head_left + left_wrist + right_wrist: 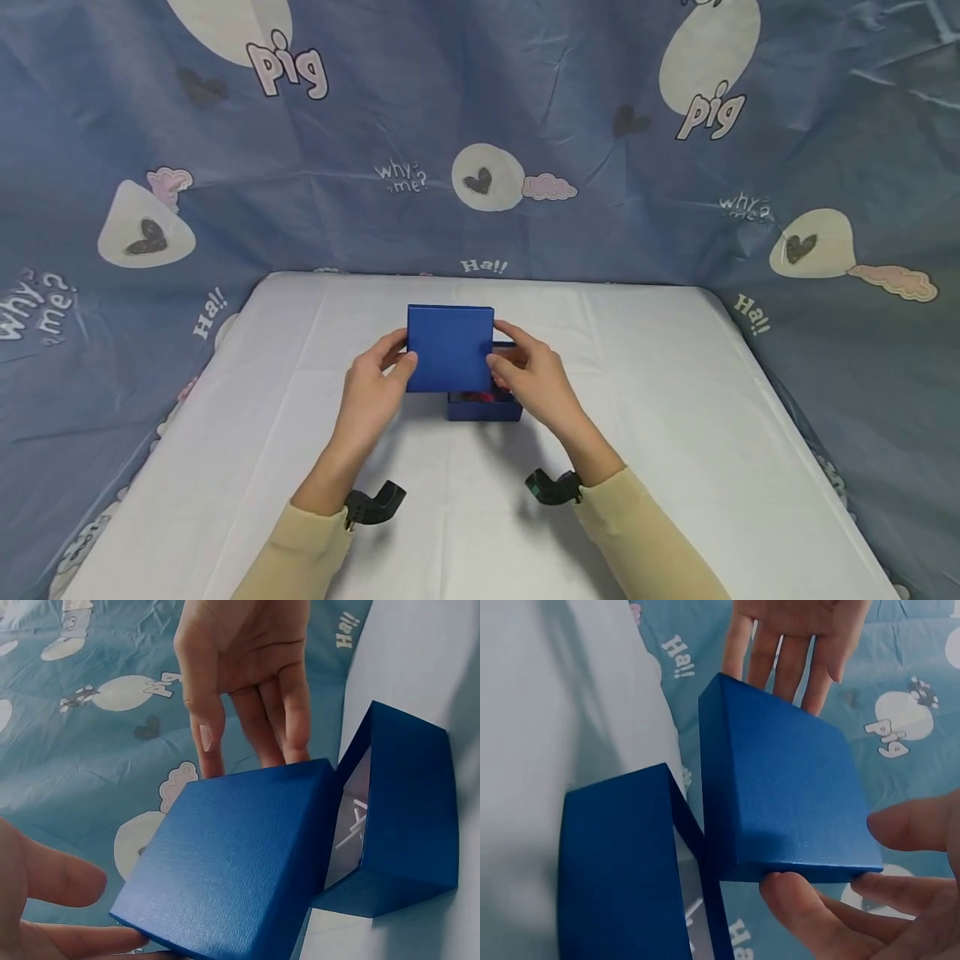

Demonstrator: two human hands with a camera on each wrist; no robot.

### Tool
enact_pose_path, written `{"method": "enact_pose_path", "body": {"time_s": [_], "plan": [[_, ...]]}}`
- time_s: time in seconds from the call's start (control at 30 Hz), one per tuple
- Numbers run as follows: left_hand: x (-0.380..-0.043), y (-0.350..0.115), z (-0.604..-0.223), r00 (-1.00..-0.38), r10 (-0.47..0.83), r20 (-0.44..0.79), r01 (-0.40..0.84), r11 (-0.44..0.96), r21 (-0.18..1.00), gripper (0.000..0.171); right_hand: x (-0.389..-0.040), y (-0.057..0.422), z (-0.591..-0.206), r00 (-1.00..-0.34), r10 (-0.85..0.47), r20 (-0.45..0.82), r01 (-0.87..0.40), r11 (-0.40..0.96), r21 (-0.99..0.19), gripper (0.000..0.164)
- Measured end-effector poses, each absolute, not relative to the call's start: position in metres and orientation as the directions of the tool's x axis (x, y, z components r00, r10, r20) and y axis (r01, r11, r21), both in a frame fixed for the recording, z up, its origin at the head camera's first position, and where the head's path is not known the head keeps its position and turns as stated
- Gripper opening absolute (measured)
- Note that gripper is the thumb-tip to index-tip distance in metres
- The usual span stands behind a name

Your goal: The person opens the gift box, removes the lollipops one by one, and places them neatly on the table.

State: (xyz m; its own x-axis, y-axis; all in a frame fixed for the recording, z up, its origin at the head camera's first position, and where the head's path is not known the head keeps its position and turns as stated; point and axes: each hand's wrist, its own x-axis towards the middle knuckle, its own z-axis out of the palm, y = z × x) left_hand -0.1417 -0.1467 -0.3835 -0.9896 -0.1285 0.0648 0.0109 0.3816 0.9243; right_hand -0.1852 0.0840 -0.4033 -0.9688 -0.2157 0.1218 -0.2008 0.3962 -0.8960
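Note:
A square blue box lid (450, 348) is held up between both hands in the head view. My left hand (373, 387) holds its left side and my right hand (542, 383) its right side, fingers along the edges. Just behind and below the lid stands the open blue box (484, 411), partly covered by it. Something reddish (480, 397) shows inside the box. Thin white sticks (357, 826) are visible within it in the left wrist view; the rest of the contents is hidden.
A white cloth (675, 400) covers the table. Behind it and along its sides hangs a blue printed sheet (360, 225). Each wrist carries a black camera mount, the left one (375, 503) and the right one (553, 487).

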Motion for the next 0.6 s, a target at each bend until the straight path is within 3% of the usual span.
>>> {"method": "enact_pose_path", "body": {"time_s": [0.6], "plan": [[-0.136, -0.155, -0.388, -0.966, -0.234, 0.111, 0.033, 0.315, 0.948, 0.044, -0.185, 0.069, -0.400, -0.963, -0.231, 0.141, -0.203, 0.269, -0.941, 0.053]]}}
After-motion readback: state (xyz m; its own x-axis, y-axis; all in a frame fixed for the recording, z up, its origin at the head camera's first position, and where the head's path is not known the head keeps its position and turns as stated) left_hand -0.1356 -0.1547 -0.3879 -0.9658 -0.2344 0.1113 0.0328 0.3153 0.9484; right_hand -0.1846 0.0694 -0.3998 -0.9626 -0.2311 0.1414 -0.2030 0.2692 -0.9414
